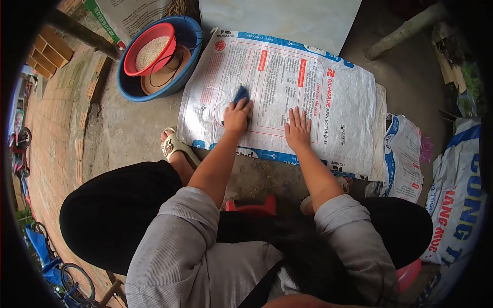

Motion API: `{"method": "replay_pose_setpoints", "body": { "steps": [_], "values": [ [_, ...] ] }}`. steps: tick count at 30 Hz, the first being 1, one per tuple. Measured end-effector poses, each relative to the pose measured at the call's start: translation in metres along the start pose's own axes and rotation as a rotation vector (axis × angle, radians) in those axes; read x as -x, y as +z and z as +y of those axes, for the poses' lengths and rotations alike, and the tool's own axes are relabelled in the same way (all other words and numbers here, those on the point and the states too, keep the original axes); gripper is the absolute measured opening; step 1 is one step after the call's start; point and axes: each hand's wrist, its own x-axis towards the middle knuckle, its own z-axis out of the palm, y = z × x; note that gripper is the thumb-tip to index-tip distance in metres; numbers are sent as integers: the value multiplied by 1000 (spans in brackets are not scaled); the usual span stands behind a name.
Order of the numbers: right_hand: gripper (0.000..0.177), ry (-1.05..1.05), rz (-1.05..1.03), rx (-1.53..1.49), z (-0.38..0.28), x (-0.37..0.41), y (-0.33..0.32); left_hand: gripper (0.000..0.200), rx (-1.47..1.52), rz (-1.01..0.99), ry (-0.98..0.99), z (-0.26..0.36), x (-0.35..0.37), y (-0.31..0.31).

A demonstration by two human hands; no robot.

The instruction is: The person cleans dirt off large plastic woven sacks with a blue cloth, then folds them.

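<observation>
A large white printed sack (339,120) with blue edges lies flat on the ground in front of me. My left hand (236,119) is closed on a dark blue cloth (241,94), pressed against the left half of the sack. Part of the cloth is hidden under the fingers. To its right, my right hand (298,129) rests palm down on the sack with its fingers spread and nothing in them.
Beyond the sack's upper left corner stands a blue basin (126,92) holding a red bowl (132,47) of pale grains. More printed sacks (452,197) lie at the right. Wooden poles (405,32) stand at the back. A red stool (264,207) is beneath me.
</observation>
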Motion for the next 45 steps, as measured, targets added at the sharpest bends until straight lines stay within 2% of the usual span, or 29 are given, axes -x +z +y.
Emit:
{"method": "replay_pose_setpoints", "body": {
  "steps": [1,3,6,7,8,10,12,13,14,15,16,17,18,20,21,22,24,25,26,28,30,31,32,33,34,36,38,41,45],
  "values": [
    [63,-12,10,-4,-1,-2,-4,48,-65,69,-135,-28,2,-5],
    [63,29,-127,-37,-1,-5,-14,44,-81,59,-500,-68,8,-31],
    [65,86,-203,-26,-8,-8,-20,50,-114,79,-724,-109,9,-45],
    [62,89,-96,-34,-13,-8,-17,53,-14,159,-811,-109,5,-41],
    [62,96,-92,-36,-15,-11,-16,56,85,236,-895,-108,0,-37],
    [59,211,-158,-58,-28,-22,-28,62,358,340,-942,-81,-22,-37],
    [56,305,-118,-191,-39,-39,-33,65,582,378,-768,-41,-45,-28],
    [60,376,-48,-648,-39,-52,-25,64,918,419,-632,-34,-59,13],
    [65,435,37,-1103,-38,-65,-20,60,1314,221,-672,5,-70,4],
    [65,446,44,-1104,-43,-72,-34,63,1465,-7,-683,34,-81,5],
    [64,492,-121,-1547,-52,-78,-59,67,1604,-244,-689,59,-90,7],
    [64,520,-300,-1988,-59,-86,-73,74,1486,-377,-656,89,-90,-4],
    [52,465,79,-2043,-62,-97,-70,82,1363,-505,-621,113,-89,-20],
    [38,556,207,-2011,-46,-98,-89,76,1337,-426,-365,135,-94,-37],
    [28,592,157,-2060,-26,-107,-76,70,1195,-375,-293,128,-104,-2],
    [27,718,168,-2042,-13,-108,-81,63,1004,-361,-282,131,-103,-21],
    [31,759,477,-1643,5,-111,-84,59,875,-34,-166,118,-113,-6],
    [34,663,549,-1141,10,-101,-96,57,784,-11,-182,106,-117,3],
    [34,680,550,-835,-3,-86,-131,56,694,11,-196,94,-120,10],
    [39,501,543,-792,-10,-77,-121,54,665,-133,-247,76,-118,17],
    [48,44,403,-643,-35,-51,-67,52,225,-342,-193,66,-97,28],
    [63,-137,184,-584,-39,-35,-45,56,79,-265,-43,42,-76,68],
    [74,-277,-57,-436,-43,-20,-31,69,-11,-213,24,44,-61,63],
    [84,-357,70,-215,-41,1,-22,66,-34,-183,21,45,-53,64],
    [85,-380,117,-244,-34,8,-19,64,-53,-151,15,49,-50,64],
    [63,-422,124,-341,-10,10,-20,59,-34,-133,-10,57,-49,65],
    [56,-453,162,-300,19,1,-16,55,-18,-129,-43,64,-48,62],
    [55,-242,292,-140,82,-7,-34,51,-38,-103,-67,70,-50,56],
    [65,390,313,18,195,5,-53,52,-56,-114,-83,74,-52,56]
  ]
}}
